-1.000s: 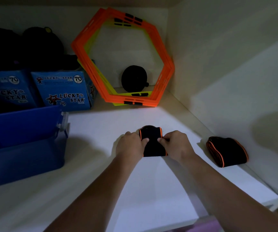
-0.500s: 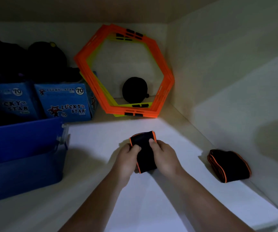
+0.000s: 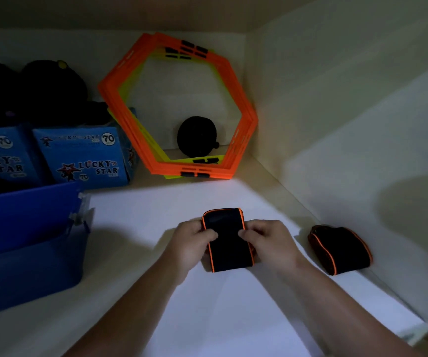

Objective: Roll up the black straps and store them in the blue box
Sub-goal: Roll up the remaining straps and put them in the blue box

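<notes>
Left hand (image 3: 194,243) and right hand (image 3: 264,240) both pinch black strap (image 3: 227,243) from its sides, thumbs on top, probably to keep roll tight and orange edging lined up. Strap sits mid-shelf (image 3: 182,202), toward front edge; how much is rolled, cannot tell. Second strap (image 3: 340,249), already bundled, lies by right edge against wall. Blue box (image 3: 27,228) stands open at left edge — its wall seems only thing to lift over. Orange hexagon frames (image 3: 243,119), blue cartons (image 3: 84,155), black round thing (image 3: 197,136) line back edge — out of way.
</notes>
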Available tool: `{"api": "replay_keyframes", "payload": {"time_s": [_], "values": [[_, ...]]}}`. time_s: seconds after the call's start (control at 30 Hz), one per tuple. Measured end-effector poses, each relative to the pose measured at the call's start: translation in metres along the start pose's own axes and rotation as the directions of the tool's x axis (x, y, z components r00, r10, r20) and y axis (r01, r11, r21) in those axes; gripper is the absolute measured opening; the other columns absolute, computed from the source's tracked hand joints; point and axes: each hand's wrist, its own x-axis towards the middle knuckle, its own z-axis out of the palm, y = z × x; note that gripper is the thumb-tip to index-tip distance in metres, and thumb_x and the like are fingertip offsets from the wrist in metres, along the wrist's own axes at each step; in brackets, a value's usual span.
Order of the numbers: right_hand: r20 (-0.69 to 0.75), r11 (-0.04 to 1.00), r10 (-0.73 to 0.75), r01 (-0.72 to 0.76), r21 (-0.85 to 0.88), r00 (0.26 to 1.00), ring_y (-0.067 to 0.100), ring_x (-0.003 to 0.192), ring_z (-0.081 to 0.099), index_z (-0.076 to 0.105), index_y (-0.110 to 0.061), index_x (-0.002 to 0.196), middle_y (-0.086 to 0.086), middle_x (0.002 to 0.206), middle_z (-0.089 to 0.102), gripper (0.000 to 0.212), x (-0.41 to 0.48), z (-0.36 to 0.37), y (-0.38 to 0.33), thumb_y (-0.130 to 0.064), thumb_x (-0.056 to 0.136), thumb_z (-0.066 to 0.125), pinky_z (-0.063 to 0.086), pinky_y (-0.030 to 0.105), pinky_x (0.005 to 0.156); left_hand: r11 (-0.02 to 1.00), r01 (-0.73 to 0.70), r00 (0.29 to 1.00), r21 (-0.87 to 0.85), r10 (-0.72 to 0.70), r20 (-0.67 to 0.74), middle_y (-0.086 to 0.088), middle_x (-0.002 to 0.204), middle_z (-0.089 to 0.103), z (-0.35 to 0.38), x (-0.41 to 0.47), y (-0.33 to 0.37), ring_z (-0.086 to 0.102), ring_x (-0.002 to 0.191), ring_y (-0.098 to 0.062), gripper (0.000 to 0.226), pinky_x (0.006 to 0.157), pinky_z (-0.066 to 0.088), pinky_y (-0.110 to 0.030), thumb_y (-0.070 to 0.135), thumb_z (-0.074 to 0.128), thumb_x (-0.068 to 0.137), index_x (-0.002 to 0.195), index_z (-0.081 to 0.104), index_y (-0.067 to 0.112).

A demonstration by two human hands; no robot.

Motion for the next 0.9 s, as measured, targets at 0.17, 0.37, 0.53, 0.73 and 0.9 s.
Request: {"api": "replay_keyframes", "payload": {"time_s": [0.17, 0.37, 0.53, 0.73, 0.9], "values": [[-0.130, 0.885, -0.100, 0.029, -0.465, 0.986, 0.005, 0.076, 0.071, 0.078, -0.020, 0.081, -0.010, 0.076, 0.077, 0.010, -0.022, -0.045, 0.005, -0.020, 0.086, 0.069, 0.055, 0.024, 0.075, 0.992, -0.026, 0.998, 0.122, 0.018, 0.063, -0.013, 0.089, 0.076, 0.025, -0.001, -0.006, 0.070, 0.073, -0.015, 0.009, 0.067, 0.059, -0.028, 0.004, 0.070, 0.091, 0.099, 0.072, 0.008], [-0.110, 0.621, -0.165, 0.017, -0.784, 0.980, 0.024, 0.079, 0.070, 0.071, -0.011, 0.081, 0.006, 0.082, 0.076, 0.014, -0.022, -0.072, 0.001, -0.020, 0.080, 0.060, 0.054, 0.036, 0.071, 0.985, -0.040, 0.998, 0.169, 0.031, 0.054, -0.020, 0.089, 0.073, 0.071, 0.022, -0.006, 0.072, 0.076, -0.031, 0.011, 0.071, 0.062, -0.038, 0.004, 0.074, 0.087, 0.097, 0.070, 0.002], [-0.054, 0.418, -0.128, 0.004, -0.908, 0.990, 0.034, 0.089, 0.070, 0.069, -0.008, 0.090, 0.014, 0.091, 0.075, 0.015, 0.011, -0.093, -0.023, -0.016, 0.083, 0.059, 0.050, 0.032, 0.069, 0.990, -0.022, 0.999, 0.142, 0.018, 0.030, -0.015, 0.080, 0.068, 0.105, 0.061, 0.000, 0.069, 0.071, -0.030, 0.011, 0.073, 0.064, -0.047, 0.002, 0.076, 0.082, 0.084, 0.067, 0.007], [-0.026, 0.283, 0.023, -0.032, -0.959, 0.999, 0.029, 0.080, 0.064, 0.063, -0.012, 0.082, 0.011, 0.086, 0.067, 0.011, 0.048, -0.115, -0.032, -0.022, 0.082, 0.066, 0.043, 0.026, 0.060, 0.972, -0.046, 0.996, 0.229, 0.061, -0.059, -0.013, 0.088, 0.078, 0.140, 0.102, 0.011, 0.074, 0.088, -0.030, 0.015, 0.083, 0.061, -0.039, 0.010, 0.072, 0.075, 0.065, 0.067, 0.019], [-0.008, 0.301, 0.136, -0.049, -0.953, 0.991, 0.025, 0.084, 0.069, 0.074, -0.020, 0.091, 0.003, 0.091, 0.073, 0.033, 0.060, -0.128, -0.019, -0.046, 0.071, 0.071, 0.058, 0.032, 0.078, 0.965, -0.030, 0.999, 0.261, 0.033, -0.007, -0.012, 0.089, 0.076, 0.154, 0.128, 0.013, 0.073, 0.091, -0.030, 0.014, 0.086, 0.060, -0.040, 0.011, 0.073, 0.076, 0.068, 0.066, 0.019]]}}
